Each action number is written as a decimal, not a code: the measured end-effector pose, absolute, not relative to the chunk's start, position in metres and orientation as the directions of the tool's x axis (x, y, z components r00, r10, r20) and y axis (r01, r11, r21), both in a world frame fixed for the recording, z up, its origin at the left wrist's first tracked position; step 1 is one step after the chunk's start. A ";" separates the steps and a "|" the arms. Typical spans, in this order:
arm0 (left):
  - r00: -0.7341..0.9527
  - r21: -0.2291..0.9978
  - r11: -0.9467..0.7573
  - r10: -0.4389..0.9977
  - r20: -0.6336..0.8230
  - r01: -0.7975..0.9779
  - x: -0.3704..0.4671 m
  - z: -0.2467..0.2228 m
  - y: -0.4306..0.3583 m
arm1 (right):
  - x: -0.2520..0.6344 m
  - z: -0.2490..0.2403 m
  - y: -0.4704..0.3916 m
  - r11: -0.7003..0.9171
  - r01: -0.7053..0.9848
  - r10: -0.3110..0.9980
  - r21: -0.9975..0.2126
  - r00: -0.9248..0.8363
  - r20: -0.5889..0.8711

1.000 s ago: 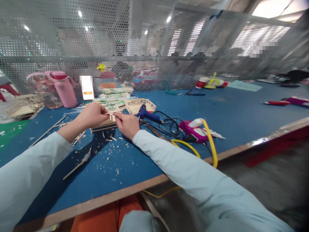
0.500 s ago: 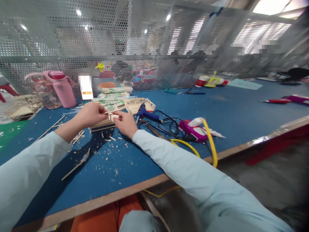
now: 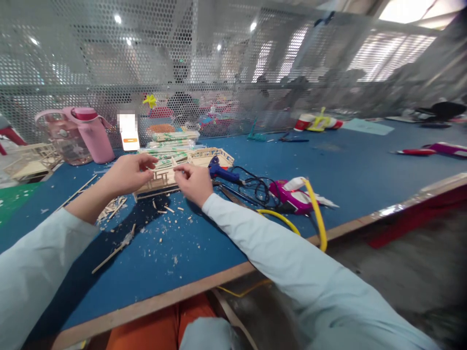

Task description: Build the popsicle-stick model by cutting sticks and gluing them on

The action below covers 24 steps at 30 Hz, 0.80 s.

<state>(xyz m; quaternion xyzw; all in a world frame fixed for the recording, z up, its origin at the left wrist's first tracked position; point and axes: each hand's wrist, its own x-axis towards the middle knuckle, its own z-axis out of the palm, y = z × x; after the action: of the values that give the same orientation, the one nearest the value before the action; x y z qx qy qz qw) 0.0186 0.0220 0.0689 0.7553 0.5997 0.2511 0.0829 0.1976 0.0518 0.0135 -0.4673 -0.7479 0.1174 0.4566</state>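
A small wooden stick model [image 3: 160, 182] with a railing sits on the blue table, in front of a second wooden model [image 3: 215, 154]. At its left side is my left hand [image 3: 133, 172], thumb and fingers apart with nothing between them. My right hand [image 3: 193, 182] is at the model's right end, thumb and fingers pinched together near a short upright wooden piece. Whatever lies between those fingertips is too small to make out. Just right of this hand lies a blue hot glue gun [image 3: 222, 172] with a black cord.
Wooden offcuts [image 3: 115, 208] and a glue-smeared stick [image 3: 116, 250] lie on the table [image 3: 204, 248]. Behind stand pink bottles [image 3: 95, 138], a lit phone [image 3: 129, 133] and bagged sticks [image 3: 175, 141]. A purple-and-white tool [image 3: 294, 197] with a yellow strap lies right.
My left hand has let go of the model's railing, its fingers opening and drawing slightly to the left. The right hand has shifted a little right, still at the model.
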 end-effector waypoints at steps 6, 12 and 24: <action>0.106 0.550 -0.302 0.927 0.359 0.779 0.010 0.055 0.020 | 0.262 0.040 0.081 0.105 0.943 0.927 -0.317 0.023 0.375; 0.067 0.471 -0.256 0.922 0.382 0.844 0.010 0.052 0.017 | 0.269 0.031 0.084 0.030 0.976 0.941 -0.215 0.045 0.336; -0.157 0.701 -0.223 0.887 0.434 0.678 0.002 0.059 -0.021 | 0.224 0.037 0.028 0.911 0.368 0.302 -0.187 -0.286 0.909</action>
<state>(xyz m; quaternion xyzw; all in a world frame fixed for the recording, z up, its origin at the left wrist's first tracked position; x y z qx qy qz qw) 0.0022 -0.0212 0.0587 0.6389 0.6125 0.4507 0.1162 0.2240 0.0281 0.0367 -0.2092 -0.8014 -0.0293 0.5596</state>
